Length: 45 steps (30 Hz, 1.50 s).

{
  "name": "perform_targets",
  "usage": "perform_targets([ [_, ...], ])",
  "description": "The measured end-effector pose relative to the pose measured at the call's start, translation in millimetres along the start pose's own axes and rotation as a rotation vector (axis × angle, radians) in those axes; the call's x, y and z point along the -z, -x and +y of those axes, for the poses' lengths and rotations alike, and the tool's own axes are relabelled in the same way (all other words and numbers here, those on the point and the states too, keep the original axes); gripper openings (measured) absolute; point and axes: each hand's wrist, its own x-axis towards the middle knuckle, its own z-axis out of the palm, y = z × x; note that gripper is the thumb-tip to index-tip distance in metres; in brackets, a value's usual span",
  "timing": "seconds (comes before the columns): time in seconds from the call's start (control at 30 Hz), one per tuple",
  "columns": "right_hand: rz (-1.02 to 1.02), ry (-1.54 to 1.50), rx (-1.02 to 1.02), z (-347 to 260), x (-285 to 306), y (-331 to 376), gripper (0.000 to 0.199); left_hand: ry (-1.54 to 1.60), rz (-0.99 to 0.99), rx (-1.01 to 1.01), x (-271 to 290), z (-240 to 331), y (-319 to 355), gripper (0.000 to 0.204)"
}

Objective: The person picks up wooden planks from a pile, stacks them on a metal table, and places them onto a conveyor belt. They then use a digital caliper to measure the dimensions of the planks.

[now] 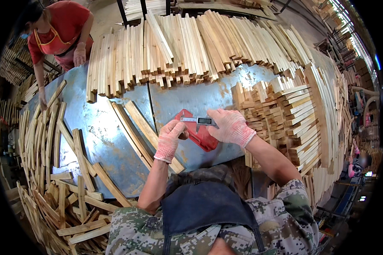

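Note:
Between my two gloved hands, over the metal table, is a digital caliper [205, 121] with a small grey display. My left hand [170, 138] is closed at the jaw end, its fingers curled. My right hand [232, 126] grips the display end with thumb and fingers. Directly beneath the caliper lies a red plastic case [203, 139] on the table. Left of my left hand, a few loose wooden strips [134, 131] rest on the metal surface, one passing close behind my wrist.
A wide row of stacked wooden strips [157, 51] fills the table's far side. More stacked strips [302, 114] stand at right. Loose strips [78, 208] lie in a heap at lower left. Across the table [89, 114], a co-worker in red [64, 34] reaches toward strips at left.

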Motion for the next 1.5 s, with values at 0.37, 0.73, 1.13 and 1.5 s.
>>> perform_targets([
  [0.37, 0.044, -0.038, 0.176, 1.8, 19.0, 21.1, 0.056, 0.341, -0.375, 0.212, 19.6, 28.9, -10.2, 0.027],
  [0.73, -0.009, -0.138, 0.31, -9.1, 34.6, 36.7, 0.046, 0.355, -0.743, -0.101, 33.5, 15.9, -17.9, 0.028],
  [1.13, 0.088, -0.332, 0.435, -16.5, 27.5, 39.6, 0.059, 0.418, -0.653, 0.236, 10.3, 27.2, 12.1, 0.036],
  [1.5, 0.058, -0.262, 0.46, -20.4, 34.4, 46.5, 0.054, 0.343, -0.601, 0.247, -4.0, 24.8, 11.9, 0.04],
])
